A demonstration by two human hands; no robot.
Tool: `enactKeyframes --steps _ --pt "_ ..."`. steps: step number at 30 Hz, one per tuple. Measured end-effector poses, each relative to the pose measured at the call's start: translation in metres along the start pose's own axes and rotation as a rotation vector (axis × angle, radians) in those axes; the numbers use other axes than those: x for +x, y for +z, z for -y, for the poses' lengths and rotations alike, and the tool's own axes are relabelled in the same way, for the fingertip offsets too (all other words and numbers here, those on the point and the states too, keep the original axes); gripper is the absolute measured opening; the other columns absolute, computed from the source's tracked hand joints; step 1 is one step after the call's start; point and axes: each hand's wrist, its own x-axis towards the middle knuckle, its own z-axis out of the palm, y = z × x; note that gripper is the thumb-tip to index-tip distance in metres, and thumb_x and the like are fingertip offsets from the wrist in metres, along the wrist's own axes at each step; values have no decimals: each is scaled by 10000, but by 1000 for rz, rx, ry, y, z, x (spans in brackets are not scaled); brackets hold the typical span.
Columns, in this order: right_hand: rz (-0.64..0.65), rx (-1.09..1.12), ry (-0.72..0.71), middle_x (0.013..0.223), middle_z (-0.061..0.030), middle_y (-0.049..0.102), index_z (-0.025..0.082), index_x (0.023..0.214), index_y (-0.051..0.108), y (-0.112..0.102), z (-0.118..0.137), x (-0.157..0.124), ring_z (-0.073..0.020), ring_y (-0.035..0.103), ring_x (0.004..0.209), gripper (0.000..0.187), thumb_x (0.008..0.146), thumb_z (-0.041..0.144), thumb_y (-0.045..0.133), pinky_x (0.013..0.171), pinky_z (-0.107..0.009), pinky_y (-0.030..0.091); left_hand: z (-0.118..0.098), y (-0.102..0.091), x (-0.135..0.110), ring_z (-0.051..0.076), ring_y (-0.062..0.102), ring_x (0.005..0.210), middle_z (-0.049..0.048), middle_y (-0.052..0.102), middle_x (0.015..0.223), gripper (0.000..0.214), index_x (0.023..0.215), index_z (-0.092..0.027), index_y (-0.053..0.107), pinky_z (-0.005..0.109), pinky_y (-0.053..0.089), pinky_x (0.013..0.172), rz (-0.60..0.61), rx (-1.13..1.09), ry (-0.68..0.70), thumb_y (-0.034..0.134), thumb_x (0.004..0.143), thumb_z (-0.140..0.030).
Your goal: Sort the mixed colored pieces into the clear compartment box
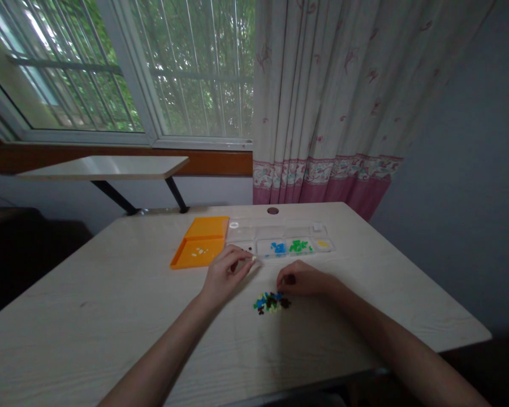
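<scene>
My left hand pinches a small pale piece between thumb and fingertips, in front of a clear plastic compartment box. Curled at the back right edge of a mixed pile of small pieces is my right hand; its fingertips are closed, and what they hold, if anything, is hidden. The pile mixes blue, green, dark brown and pale yellow bits. Inside the box, blue pieces, green pieces and yellow pieces lie apart by colour; a few dark ones show beside my left hand.
An open orange case left of the box holds several pale pieces. Both stand on a light wooden table. A raised shelf is at the back left, with a window behind. A curtain hangs beyond the table's back edge.
</scene>
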Motion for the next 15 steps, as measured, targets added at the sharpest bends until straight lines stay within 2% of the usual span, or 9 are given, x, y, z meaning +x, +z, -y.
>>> enactKeyframes --steps 3,7,11,15 --pt "-17 -29 5 566 12 576 139 781 680 1 -2 1 -67 460 488 170 747 256 561 499 -167 351 14 -8 5 101 480 571 41 584 755 177 818 -158 638 207 398 514 10 108 -96 544 794 -306" --pt "-31 -65 31 604 -1 599 140 800 673 1 -3 2 -79 487 521 169 759 245 547 521 -170 354 44 -27 9 160 538 681 69 606 844 252 865 -151 632 269 430 612 8 392 -303 485 803 -345" --pt "-46 -140 44 610 2 596 157 817 661 0 -2 2 -83 476 528 160 776 248 536 530 -176 338 75 -49 7 249 578 805 110 617 934 298 886 -166 645 336 436 667 92 652 -465 430 806 -356" --pt "-76 -205 59 641 0 594 170 823 642 -1 -6 0 -90 473 561 132 776 237 539 541 -183 317 94 -63 3 288 588 815 135 627 948 297 866 -175 665 360 437 652 205 718 -551 439 789 -353"
